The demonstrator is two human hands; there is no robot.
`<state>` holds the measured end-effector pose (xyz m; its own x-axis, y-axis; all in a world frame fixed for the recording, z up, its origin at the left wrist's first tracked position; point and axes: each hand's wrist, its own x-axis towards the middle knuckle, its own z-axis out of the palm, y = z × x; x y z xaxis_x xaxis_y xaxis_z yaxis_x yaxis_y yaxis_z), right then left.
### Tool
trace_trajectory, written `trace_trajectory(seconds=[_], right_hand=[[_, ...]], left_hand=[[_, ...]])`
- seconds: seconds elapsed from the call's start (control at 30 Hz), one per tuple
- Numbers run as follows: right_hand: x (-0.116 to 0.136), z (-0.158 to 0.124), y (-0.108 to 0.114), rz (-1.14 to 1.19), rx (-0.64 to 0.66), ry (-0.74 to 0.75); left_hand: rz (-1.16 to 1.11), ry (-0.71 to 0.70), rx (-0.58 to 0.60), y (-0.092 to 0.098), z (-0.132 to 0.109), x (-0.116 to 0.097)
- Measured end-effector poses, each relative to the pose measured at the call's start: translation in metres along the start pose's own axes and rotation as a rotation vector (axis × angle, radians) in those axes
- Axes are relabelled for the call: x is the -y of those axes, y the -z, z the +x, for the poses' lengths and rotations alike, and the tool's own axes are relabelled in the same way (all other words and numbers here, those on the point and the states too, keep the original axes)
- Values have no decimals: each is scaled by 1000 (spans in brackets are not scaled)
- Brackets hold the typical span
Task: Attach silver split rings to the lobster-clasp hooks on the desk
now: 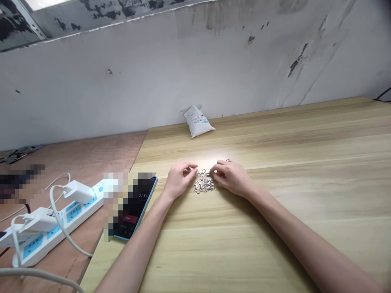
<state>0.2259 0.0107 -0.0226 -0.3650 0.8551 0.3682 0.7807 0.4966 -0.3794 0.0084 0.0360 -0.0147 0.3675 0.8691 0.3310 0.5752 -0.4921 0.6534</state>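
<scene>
Silver clasps bunched between two hands

A small cluster of clasps (209,183) is spread on the wooden table (214,252), near its middle. The metal is silver and glossy, with pale glints and darker, shadowed gaps. Hooked ends and round loops can be made out, overlapped and turned in different directions. The lower part is packed closely; toward 12 o'clock the pieces are spaced more loosely. Their number cannot be told, as the outlines are tangled.

At 9 o'clock from the cluster, the left hand (180,179) is curled, its thumb and forefinger brought almost together at the cluster's edge. At 3 o'clock, the right hand (232,177) is bent inward, its fingertips drawn together beside the clasps. Whether a clasp is gripped by either hand cannot be told.

A white parcel (200,124) is seen at 12 o'clock, close to the wall (152,89). A phone (137,211), partly pixelated, is laid at 8 o'clock.
</scene>
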Motion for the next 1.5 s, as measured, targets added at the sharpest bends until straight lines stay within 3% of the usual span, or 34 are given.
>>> trace_trajectory(seconds=[0.13,0.3,0.47,0.77,1.07,1.5], right_hand=[[-2,0,1,19,-11,-24],[-1,0,1,47,-5,-24],[0,-1,1,107,-7,-47],[8,-3,2,264,-25,-62],[7,-1,-2,376,-119,-176],[15,0,0,642,-50,-266]], left_hand=[[141,-142,72,9,-2,-4],[296,-294,178,2,-4,-6],[347,-306,149,-6,-3,-9],[138,-245,1,-5,-5,-8],[241,-316,-46,-5,-6,-11],[442,-399,-70,-6,-7,-10]])
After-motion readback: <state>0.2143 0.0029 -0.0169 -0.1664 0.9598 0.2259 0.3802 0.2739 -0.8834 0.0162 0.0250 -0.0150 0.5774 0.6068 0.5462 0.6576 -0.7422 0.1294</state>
